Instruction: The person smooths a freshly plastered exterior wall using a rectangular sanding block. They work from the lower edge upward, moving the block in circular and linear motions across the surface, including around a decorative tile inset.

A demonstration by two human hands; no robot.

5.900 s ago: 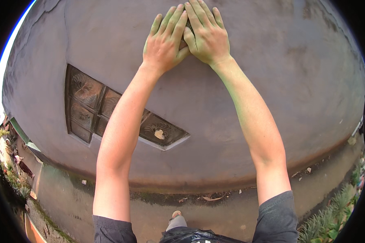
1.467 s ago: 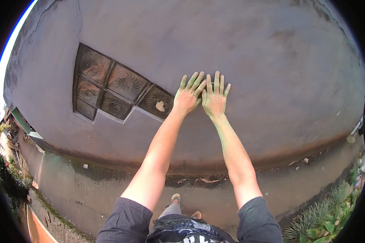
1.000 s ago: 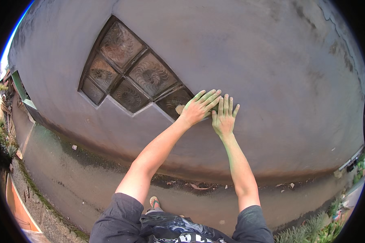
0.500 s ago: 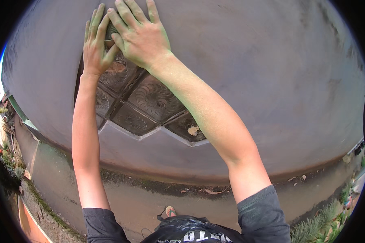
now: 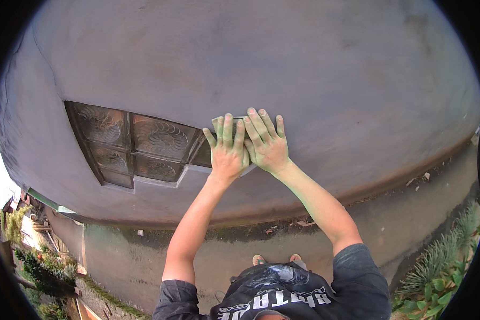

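My left hand [image 5: 228, 153] and my right hand [image 5: 269, 146] lie flat side by side over the right end of a patterned glass window [image 5: 164, 137], fingers stretched and pointing up the wall. The thumbs meet or overlap between them. Neither hand is seen to grip anything. Dark framed panes with swirling relief make up the window, which has a stepped lower edge and sits in a smooth grey wall [image 5: 346, 90]. Some of the pane under my palms is hidden. Whether my hands press on the glass or hover just above it I cannot tell.
A concrete path [image 5: 160, 253] runs along the foot of the wall, with small debris [image 5: 305, 223] by the base. My sandalled feet [image 5: 258, 260] stand on it. Green plants [image 5: 437, 282] grow at the lower right, and more plants [image 5: 48, 272] at the lower left.
Both hands have moved from the upper left to the middle of the picture, onto the window's right end. The view has shifted, showing more of the window and both feet.
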